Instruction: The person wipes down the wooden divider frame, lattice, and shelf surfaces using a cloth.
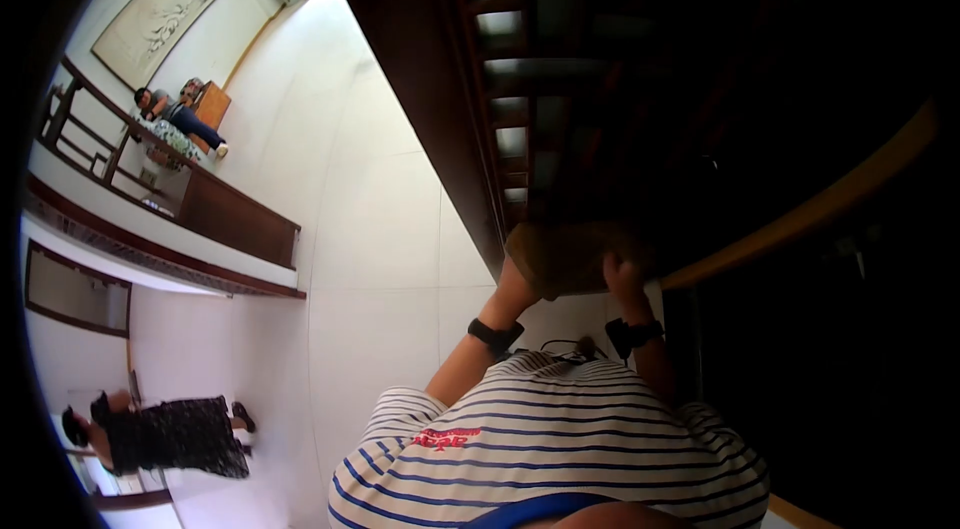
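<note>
Close in front of the striped shirt, my left hand is at the left end of a dark brown cloth-like item, its fingers mostly hidden by the item. My right hand is at the item's right side in deep shade, with the fingers curled in. A dark band sits on each wrist. Just beyond the hands stands a dark wooden lattice panel, and the item's far edge merges into its shadow.
Pale tiled floor lies to the left. A person in a dark patterned dress is at lower left, a seated person near a wooden box at upper left, and people at the far doorway. A yellowish rail curves at right.
</note>
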The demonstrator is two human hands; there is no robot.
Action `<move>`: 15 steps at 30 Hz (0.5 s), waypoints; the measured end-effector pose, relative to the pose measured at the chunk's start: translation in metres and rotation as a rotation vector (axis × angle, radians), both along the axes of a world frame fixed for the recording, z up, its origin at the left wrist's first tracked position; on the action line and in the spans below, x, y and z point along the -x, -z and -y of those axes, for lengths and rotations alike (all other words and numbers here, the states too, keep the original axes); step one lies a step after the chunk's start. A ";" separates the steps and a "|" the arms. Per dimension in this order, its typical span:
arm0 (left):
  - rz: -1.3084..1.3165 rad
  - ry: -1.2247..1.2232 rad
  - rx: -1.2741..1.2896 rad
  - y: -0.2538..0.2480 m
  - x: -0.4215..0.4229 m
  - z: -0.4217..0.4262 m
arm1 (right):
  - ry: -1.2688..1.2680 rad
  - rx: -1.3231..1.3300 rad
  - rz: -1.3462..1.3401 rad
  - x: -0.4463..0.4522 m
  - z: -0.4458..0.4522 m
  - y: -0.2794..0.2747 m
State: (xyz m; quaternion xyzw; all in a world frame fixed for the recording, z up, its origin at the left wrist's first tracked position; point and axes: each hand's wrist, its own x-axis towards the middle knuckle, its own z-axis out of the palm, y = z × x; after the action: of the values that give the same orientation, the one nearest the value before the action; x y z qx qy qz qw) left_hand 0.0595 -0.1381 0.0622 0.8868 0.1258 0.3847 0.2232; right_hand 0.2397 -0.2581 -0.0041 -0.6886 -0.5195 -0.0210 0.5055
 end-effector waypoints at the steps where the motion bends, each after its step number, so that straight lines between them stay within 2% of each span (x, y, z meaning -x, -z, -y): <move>1: -0.001 -0.017 0.004 -0.025 0.002 0.003 | -0.017 0.004 -0.001 -0.003 0.000 -0.017; 3: 0.088 0.098 0.105 -0.078 0.005 0.010 | -0.011 -0.062 0.117 -0.012 0.001 -0.054; 4: 0.088 0.081 0.104 -0.092 0.006 0.009 | 0.018 -0.176 0.280 -0.018 -0.001 -0.071; 5: 0.128 0.025 -0.051 -0.104 0.007 0.007 | 0.049 -0.296 0.443 -0.027 -0.005 -0.080; 6: 0.165 -0.028 -0.207 -0.113 0.007 0.005 | 0.155 -0.297 0.649 -0.047 -0.002 -0.079; 8: 0.179 -0.057 -0.135 -0.130 0.008 0.003 | 0.264 -0.300 0.852 -0.065 -0.003 -0.088; 9: 0.194 -0.074 -0.059 -0.135 0.007 0.001 | 0.149 -0.240 0.364 -0.064 -0.001 -0.110; 11: 0.142 -0.115 -0.086 -0.129 -0.007 -0.015 | 0.039 -0.175 -0.123 -0.059 -0.008 -0.141; 12: 0.096 -0.159 -0.111 -0.122 -0.014 -0.022 | 0.176 0.219 0.022 -0.052 -0.019 -0.154; 14: 0.047 -0.192 -0.199 -0.094 -0.027 -0.032 | 0.320 0.610 0.166 -0.048 -0.028 -0.151; 15: -0.003 -0.233 -0.285 -0.078 -0.033 -0.039 | 0.266 0.337 0.136 -0.047 -0.030 -0.130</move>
State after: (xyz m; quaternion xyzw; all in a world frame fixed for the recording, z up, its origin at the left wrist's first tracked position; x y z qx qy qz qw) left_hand 0.0922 -0.0993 0.1401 0.8893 0.1723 0.4207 0.0490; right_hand 0.2863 -0.2279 0.1259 -0.8228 -0.4530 -0.0467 0.3399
